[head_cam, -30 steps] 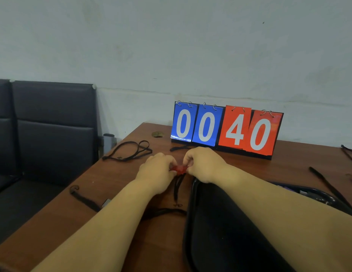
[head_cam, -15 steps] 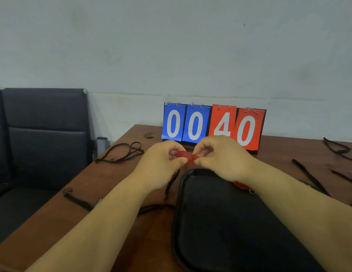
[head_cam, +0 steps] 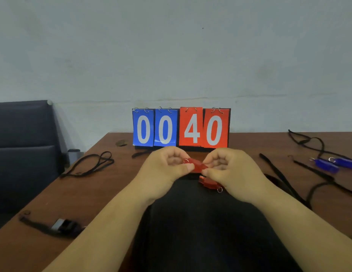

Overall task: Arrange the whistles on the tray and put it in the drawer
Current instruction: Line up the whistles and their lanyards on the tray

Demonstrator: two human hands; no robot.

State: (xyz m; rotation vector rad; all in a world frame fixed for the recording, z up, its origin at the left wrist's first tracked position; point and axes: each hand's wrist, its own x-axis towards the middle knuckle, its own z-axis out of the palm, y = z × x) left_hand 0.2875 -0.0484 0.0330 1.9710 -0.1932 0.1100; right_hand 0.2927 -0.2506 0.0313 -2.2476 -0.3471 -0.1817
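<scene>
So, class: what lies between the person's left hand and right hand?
A red whistle, pinched at one end by the left hand and at the other by the right hand. The head view shows it.

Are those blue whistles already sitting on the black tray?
No, the blue whistles lie on the wooden table at the far right, well apart from the black tray.
</scene>
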